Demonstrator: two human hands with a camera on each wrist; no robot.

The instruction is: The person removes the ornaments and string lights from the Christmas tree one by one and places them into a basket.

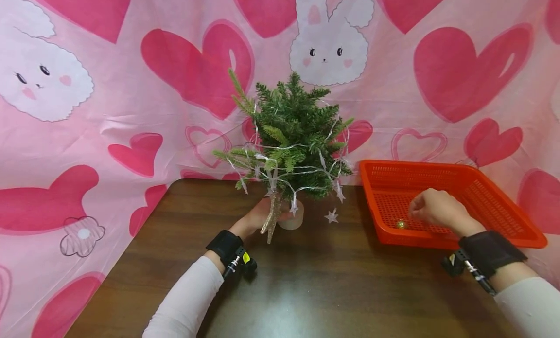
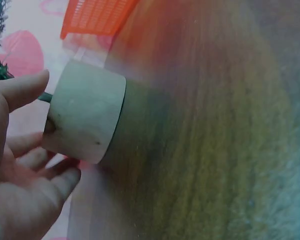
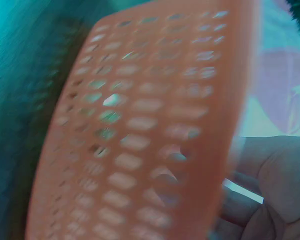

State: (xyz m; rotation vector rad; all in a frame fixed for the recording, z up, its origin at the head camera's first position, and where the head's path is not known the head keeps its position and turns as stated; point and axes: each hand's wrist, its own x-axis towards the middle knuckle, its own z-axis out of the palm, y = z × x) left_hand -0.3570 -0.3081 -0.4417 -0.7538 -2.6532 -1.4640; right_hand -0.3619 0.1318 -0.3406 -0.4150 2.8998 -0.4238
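Note:
A small Christmas tree (image 1: pixel 297 129) stands on the table in a pale round pot (image 2: pixel 85 112), wound with a clear string of star lights (image 1: pixel 306 170). My left hand (image 2: pixel 30 180) grips the pot from its left side, thumb near the stem and fingers curled at its lower side. A glittery gold ornament (image 1: pixel 272 219) hangs from a front branch, overlapping that hand in the head view. My right hand (image 1: pixel 439 211) is over the orange basket (image 1: pixel 420 238), fingers curled downward; I cannot tell what they hold. A gold ball (image 1: pixel 401 224) lies inside the basket beside it.
The dark wooden table (image 1: pixel 306 289) carries both tree and basket. Behind it hangs a pink cloth (image 1: pixel 183 99) with hearts and rabbits. One star light (image 1: pixel 331 215) dangles low to the right of the pot. The basket's perforated wall (image 3: pixel 140 125) fills much of the right wrist view.

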